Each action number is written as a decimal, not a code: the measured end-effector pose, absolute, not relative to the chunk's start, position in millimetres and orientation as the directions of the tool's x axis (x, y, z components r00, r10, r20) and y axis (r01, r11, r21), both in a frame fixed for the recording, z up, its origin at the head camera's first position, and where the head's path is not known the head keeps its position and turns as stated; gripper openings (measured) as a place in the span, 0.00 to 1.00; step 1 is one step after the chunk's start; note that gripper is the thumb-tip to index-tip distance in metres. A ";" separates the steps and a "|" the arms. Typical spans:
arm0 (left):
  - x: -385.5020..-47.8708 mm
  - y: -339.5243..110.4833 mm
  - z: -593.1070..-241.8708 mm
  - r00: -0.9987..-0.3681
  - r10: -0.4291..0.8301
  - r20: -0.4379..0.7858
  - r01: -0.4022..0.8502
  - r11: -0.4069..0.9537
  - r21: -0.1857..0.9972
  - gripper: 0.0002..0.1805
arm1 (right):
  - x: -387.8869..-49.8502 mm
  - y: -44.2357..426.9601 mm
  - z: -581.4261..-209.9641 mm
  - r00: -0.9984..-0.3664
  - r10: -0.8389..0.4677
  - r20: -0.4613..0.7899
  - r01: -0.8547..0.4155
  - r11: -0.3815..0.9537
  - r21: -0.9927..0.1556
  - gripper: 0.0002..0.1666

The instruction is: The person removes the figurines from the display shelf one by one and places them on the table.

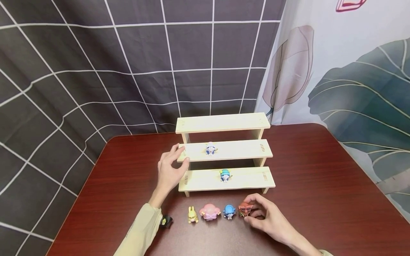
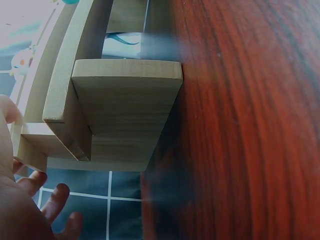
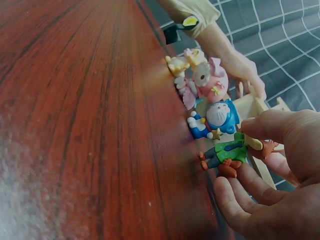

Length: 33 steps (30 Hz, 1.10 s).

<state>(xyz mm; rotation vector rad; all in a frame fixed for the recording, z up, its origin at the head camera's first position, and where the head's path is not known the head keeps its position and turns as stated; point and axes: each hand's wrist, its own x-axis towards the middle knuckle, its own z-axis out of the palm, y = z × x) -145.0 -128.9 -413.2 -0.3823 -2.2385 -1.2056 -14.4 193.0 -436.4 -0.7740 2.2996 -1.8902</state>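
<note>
The three-tier wooden stand [image 1: 224, 153] stands toward the far side of the dark red table [image 1: 320, 177], whose edge lies beyond it near a grey checked curtain [image 1: 134, 46]; a pale leaf-patterned curtain [image 1: 288, 78] hangs behind to its right. The tabletop reaches well past both ends of the stand, and a strip of it separates the bottom tier from a row of figurines in front. Left to right along that row come a yellow rabbit figurine [image 1: 192, 215], a pink-hooded figurine [image 1: 209, 212] and a blue-and-white whiskered figurine [image 1: 229, 212], the last just beside the fox figurine [image 1: 245, 210] in the row's right-hand place, in front of the stand's right half. On the stand itself, a white-and-blue figurine [image 1: 210, 149] sits left of centre on the middle tier and a teal-hatted figurine [image 1: 225, 175] near the middle of the bottom one. The left hand [image 1: 169, 169] spans the middle tier's left end, thumb and forefinger wide apart; whether it grips the wood cannot be told. The right hand [image 1: 272, 218] holds the fox figurine between thumb and fingers. The fox is orange-red, with dark glasses, a green shirt and a dark blue tie, its feet toward the tabletop; contact there is unclear.
</note>
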 end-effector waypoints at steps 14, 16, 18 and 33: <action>-146.2 -128.6 -414.3 -0.785 -0.014 0.620 0.510 0.554 0.658 0.22 | -15.5 193.7 -435.7 -0.868 -0.433 0.242 -0.324 0.126 -0.938 0.23; -146.3 -128.8 -414.8 -0.783 -0.016 0.622 0.511 0.552 0.658 0.22 | -15.5 193.6 -435.6 -0.869 -0.432 0.241 -0.326 0.134 -0.936 0.23; -146.1 -128.9 -414.9 -0.783 -0.016 0.622 0.512 0.552 0.658 0.22 | -15.4 193.7 -435.6 -0.870 -0.431 0.240 -0.328 0.142 -0.934 0.23; -145.3 -128.9 -414.0 -0.793 -0.014 0.609 0.499 0.559 0.663 0.22 | -17.6 192.5 -436.1 -0.866 -0.420 0.271 -0.362 0.153 -0.920 0.23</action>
